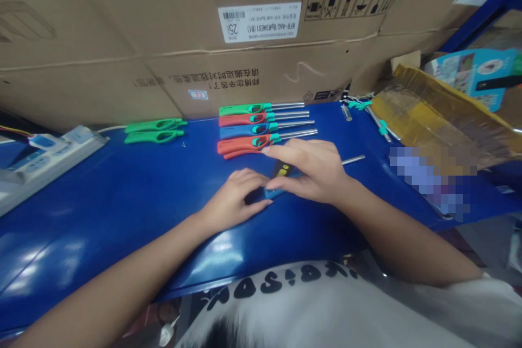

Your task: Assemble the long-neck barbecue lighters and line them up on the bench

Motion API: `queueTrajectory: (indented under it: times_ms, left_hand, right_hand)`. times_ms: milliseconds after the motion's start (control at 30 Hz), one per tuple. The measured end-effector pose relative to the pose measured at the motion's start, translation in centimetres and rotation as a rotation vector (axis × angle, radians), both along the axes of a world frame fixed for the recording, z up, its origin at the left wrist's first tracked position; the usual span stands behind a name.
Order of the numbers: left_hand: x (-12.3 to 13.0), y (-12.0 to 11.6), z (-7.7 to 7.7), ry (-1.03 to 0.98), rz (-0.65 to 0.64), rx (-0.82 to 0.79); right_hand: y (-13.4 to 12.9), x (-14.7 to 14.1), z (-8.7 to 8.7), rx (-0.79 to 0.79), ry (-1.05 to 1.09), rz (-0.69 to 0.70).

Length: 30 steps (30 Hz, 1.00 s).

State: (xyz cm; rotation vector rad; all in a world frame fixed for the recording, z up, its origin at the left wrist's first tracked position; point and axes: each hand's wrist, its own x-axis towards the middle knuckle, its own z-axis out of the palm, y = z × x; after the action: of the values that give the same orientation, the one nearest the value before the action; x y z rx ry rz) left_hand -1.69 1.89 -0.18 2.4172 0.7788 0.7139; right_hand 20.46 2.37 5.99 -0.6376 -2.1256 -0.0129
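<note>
I'm bracing the blue lighter (pixel 275 193) at the table (pixel 163 185) between my left hand's (pixel 234 198) curled fingers and thumb, apparently to steady it, while my right hand (pixel 312 168) is gripping the black tool (pixel 281 167) over it.

Blue lighter (pixel 274 193) here, lying flat-looking, sliver of bright blue body peeking out between left hand (pixel 238 198) and right hand (pixel 312 171), rest covered! Silver rod (pixel 353 160) pokes out on far side of right hand, slanting slightly upward to right, seemingly lighter's own nozzle, join hidden. And just above blue body: black piece (pixel 280 167), yellow patch showing, tilted, caught between right thumb and forefinger, ends hidden.
</note>
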Motion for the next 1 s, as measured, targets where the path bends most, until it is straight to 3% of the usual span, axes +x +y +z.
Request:
queueTrajectory:
  times_ms: [100,167,300,333,467,500,667,867,933,1000]
  left_hand:
    - [-0.01,-0.02,0.11,0.003,-0.005,-0.023]
    - [-0.05,-0.04,0.1,0.005,-0.007,-0.015]
    - [-0.11,-0.05,-0.01,0.002,-0.005,0.036]
    - [-0.1,-0.05,0.0,0.004,-0.006,0.035]
    - [-0.03,-0.07,0.08,0.005,-0.008,-0.002]
    - [-0.02,-0.08,0.07,0.001,-0.005,-0.001]
    - [-0.05,-0.07,-0.06,-0.014,0.0,0.024]
    - [-0.02,-0.03,0.07,-0.004,-0.016,-0.016]
    - [-0.01,-0.04,0.0,-0.007,-0.014,0.01]
    - [-0.01,-0.04,-0.06,-0.008,-0.009,0.027]
  right_hand:
    - [-0.25,-0.27,0.34,-0.278,0.025,0.089]
    - [-0.27,-0.3,0.34,-0.336,0.044,0.098]
    - [-0.1,0.0,-0.08,-0.036,0.05,-0.018]
    - [-0.11,0.05,-0.09,-0.022,0.049,-0.016]
    - [-0.29,-0.04,0.36,-0.291,0.073,0.135]
    - [-0.3,-0.07,0.46,-0.297,0.085,0.148]
    - [-0.15,-0.07,0.32,0.054,0.07,0.007]
    - [-0.05,-0.42,0.52,-0.31,0.119,0.145]
    - [0.02,-0.33,0.49,-0.233,0.126,0.136]
    - [0.03,-0.18,0.4,-0.057,0.115,0.066]
